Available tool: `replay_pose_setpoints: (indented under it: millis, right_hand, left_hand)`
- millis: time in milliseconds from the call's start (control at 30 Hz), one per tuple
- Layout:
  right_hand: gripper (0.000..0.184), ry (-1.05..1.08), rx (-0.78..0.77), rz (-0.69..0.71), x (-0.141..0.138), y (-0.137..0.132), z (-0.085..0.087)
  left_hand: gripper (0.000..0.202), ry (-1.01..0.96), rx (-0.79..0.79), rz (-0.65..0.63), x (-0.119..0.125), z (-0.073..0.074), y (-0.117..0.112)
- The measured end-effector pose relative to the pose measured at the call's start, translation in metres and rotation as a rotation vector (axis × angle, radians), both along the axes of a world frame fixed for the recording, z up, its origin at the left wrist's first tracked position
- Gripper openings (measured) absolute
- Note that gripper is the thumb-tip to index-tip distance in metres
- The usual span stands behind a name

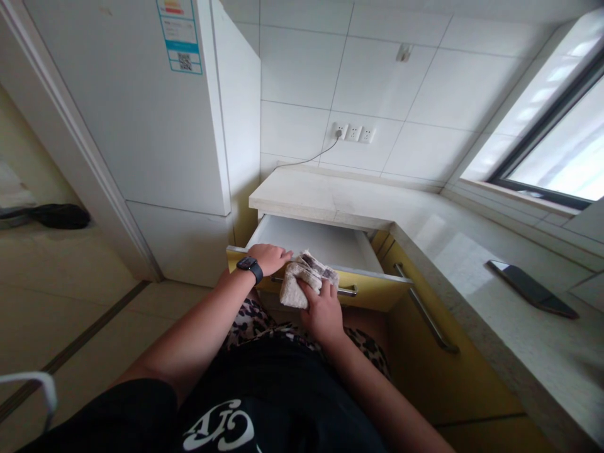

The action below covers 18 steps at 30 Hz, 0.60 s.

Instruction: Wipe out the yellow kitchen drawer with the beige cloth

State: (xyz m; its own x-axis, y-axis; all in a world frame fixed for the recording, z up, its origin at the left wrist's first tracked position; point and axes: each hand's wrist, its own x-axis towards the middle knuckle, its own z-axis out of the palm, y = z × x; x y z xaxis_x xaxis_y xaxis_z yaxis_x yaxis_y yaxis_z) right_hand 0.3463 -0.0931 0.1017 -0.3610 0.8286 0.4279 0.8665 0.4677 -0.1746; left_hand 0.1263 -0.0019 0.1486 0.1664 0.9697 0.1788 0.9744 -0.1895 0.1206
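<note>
A yellow-fronted drawer (377,290) is pulled out below the counter, its pale inside showing. My right hand (324,313) grips a folded, whitish cloth (296,289) with dark stains, held against the drawer front by its metal handle (348,290). Over the drawer's top edge lies my left hand (270,258), with a black watch on the wrist. Its thumb or a finger points toward the cloth; the other fingers are hidden behind the edge, so its grip on the front is only partly seen.
A stone counter (325,190) runs behind and along the right, with a dark phone (531,289) on it. To the left stands a white refrigerator (141,113). A cable runs from the wall sockets (353,132). A long handle (431,318) sticks out from the right cabinet.
</note>
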Motion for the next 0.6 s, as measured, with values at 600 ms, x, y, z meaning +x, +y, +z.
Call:
replay_pose_setpoints:
  millis: [600]
  right_hand:
    - [0.053, 0.127, -0.097, -0.245, 0.055, 0.025, 0.005]
  left_hand:
    - [0.045, -0.084, 0.304, 0.123, -0.082, -0.018, -0.005]
